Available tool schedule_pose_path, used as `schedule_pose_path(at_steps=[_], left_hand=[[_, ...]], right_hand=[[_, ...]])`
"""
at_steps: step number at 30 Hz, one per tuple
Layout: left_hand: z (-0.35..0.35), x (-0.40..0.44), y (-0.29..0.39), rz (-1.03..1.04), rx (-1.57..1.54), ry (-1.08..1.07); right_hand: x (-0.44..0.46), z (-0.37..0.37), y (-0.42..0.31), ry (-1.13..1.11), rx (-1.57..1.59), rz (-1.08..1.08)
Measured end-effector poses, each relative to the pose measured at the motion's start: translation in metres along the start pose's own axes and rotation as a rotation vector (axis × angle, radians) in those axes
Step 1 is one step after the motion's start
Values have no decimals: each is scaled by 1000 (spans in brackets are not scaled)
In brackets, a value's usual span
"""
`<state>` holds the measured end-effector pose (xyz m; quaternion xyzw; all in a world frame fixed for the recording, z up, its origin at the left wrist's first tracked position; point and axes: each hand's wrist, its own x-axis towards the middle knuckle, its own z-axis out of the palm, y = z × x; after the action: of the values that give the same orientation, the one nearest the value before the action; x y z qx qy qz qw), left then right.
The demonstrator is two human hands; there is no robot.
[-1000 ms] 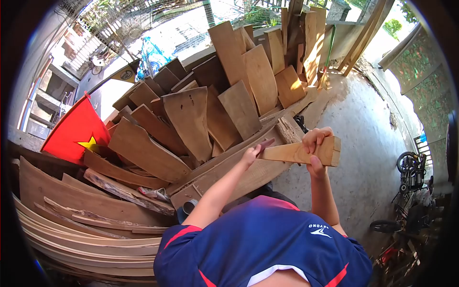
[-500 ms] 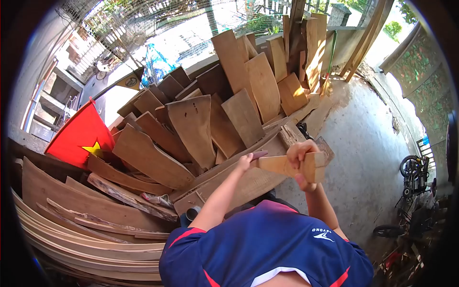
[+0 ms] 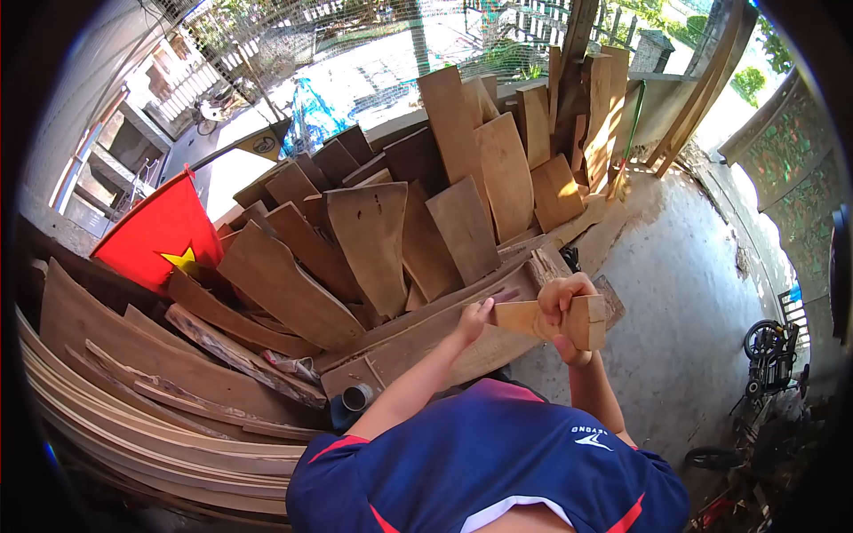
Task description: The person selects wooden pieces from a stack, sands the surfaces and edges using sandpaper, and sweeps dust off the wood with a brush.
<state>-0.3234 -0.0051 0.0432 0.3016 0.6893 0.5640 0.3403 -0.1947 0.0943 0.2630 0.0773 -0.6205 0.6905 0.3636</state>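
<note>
My right hand (image 3: pixel 567 306) is wrapped around a pale wooden piece (image 3: pixel 522 319), thumb below and fingers on top. The piece is narrow at its left end and flares into a thick, blocky right end. At the narrow end my left hand (image 3: pixel 475 318) is closed on a purplish strip (image 3: pixel 506 294), possibly folded sandpaper; motion blurs it. The strip is against or just beside the wood's upper edge; which one I cannot tell. Below both hands lies a long wooden plank (image 3: pixel 444 354).
Many boards (image 3: pixel 366 244) lean in rows beyond the plank. Long curved planks (image 3: pixel 160 449) are stacked at the left, near a red flag (image 3: pixel 160 235) with a yellow star. A grey cup (image 3: pixel 357 397) stands by my left forearm. A motorbike (image 3: pixel 766 351) is on the concrete floor (image 3: pixel 662 266).
My left hand and the purplish strip have moved slightly right along the wooden piece. My right hand keeps its hold. The whole view has shifted a little.
</note>
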Motion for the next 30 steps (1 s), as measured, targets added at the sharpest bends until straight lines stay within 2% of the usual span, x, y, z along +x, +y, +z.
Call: schedule_pose_path(at_steps=[2, 3, 6, 8, 9, 10, 12, 13, 14, 16, 18, 20, 22, 23, 25, 26, 30], left_hand=[[-5, 10, -52, -33, 76, 108], [-8, 14, -62, -85, 126, 65], [-2, 7, -2, -82, 33, -61], [2, -9, 55, 92, -283, -217], [-9, -14, 68, -60, -190, -330], [-8, -18, 81, -57, -184, -334], [6, -27, 97, 7, -373, -218], [18, -16, 63, 3, -445, -109], [19, -10, 39, 3, -446, -115], [23, 4, -4, 3, -85, 96], [24, 18, -72, -202, 100, 264], [22, 18, -65, -215, 14, 282], [26, 17, -43, -224, 26, 193], [31, 8, -12, -99, -103, 158], [35, -4, 33, -57, -206, 30], [37, -15, 70, -22, -318, 41], [31, -4, 37, 113, -168, 53]], right_hand=[[-2, 6, 2, -52, 34, -8], [-3, 12, 3, -38, 68, -1], [-5, 12, -1, -39, 24, 26], [-4, 0, 3, 57, -21, -46], [-5, -6, 2, 102, -26, -54], [-4, -11, 3, 109, -13, -65], [-3, -14, 2, 127, -13, -49], [-4, -16, 1, 142, -13, -27], [-3, -17, 0, 145, -18, -28], [0, -18, 0, 77, -13, -60], [-2, -16, 2, 76, -10, -58], [-2, -13, 4, 98, 6, -71], [-2, -16, 6, 99, 2, -85], [-3, -18, 6, 155, -18, -91], [-6, -24, 10, 219, -29, -93], [-5, -26, 9, 219, -22, -90], [-2, -26, 4, 195, -13, -69]])
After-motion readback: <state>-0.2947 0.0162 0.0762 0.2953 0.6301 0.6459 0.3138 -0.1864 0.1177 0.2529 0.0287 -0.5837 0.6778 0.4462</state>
